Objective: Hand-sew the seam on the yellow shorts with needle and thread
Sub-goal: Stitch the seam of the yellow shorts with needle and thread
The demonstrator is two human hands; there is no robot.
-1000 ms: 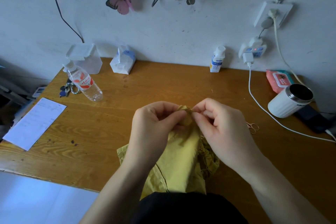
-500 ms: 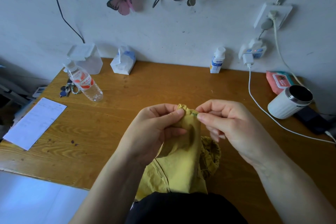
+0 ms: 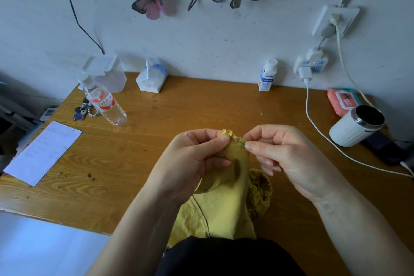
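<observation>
Since a second ago, drew right hand (image 3: pixel 289 157) off to the right, away from left hand (image 3: pixel 192 163), baring the bunched top fold of yellow shorts (image 3: pixel 226 204) between the two. Over the last half second, barely any shift.

Holds yellow shorts raised above the wooden bench (image 3: pixel 134 163), close in front of the body, with the lower cloth trailing down over the near bench edge to a black garment (image 3: pixel 224 255). Grips the fold with left hand: fingers curled round the cloth, thumb pressed on top. Pinches the fold's right edge with right hand, thumb and forefinger tip to tip at a short run of green thread (image 3: pixel 241 143), other fingers loosely curled underneath. Needle too fine to make out.

Left of the shorts, well apart, on the bench: a sheet of paper (image 3: pixel 42 152) near the edge. Beyond the shorts and to the left: a clear water bottle (image 3: pixel 105 105), keys (image 3: pixel 84 112) just beside it, then a clear lidded container (image 3: pixel 107 74) and a tissue pack (image 3: pixel 151 78) against the wall. Beyond the shorts and slightly right: a small white bottle (image 3: pixel 266 76) at the wall. Right of the shorts: a white cable (image 3: pixel 318 132) snaking across the bench, a white cup (image 3: pixel 356 125) with a dark mouth, a pink wipes pack (image 3: pixel 342 101) behind it and a dark phone (image 3: pixel 385 148) beside it. High above the shorts, on the wall: a pink butterfly (image 3: pixel 149 6) and a wall socket (image 3: pixel 335 20).
</observation>
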